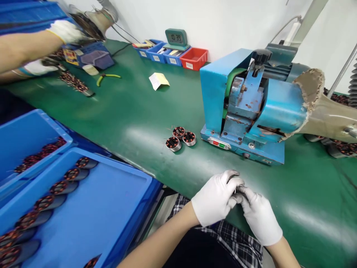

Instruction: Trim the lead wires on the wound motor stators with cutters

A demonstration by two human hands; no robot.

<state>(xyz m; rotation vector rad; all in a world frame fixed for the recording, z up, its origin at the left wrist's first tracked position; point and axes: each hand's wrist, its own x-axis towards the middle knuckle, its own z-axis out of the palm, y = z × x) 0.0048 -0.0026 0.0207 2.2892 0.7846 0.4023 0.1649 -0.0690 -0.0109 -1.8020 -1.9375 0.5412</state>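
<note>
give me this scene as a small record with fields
Left hand: white-gloved, fingers bent, meeting the right hand
Right hand: white-gloved, fingers bent
Between hands: mostly hidden, cannot tell what
Green table: three wound parts grouped left of the blue machine
Blue tray: row of more wound parts down its left side
Clock: reads 10:39
Co-worker: white-gloved hands at upper left

the white-gloved left hand (213, 199) and right hand (262, 216) meet, fingers (234, 182) curled inward, forearms (167, 236) converging.

Bright light, 2 broad glare streaks on green tabletop (134, 106), left edge blurred
</note>
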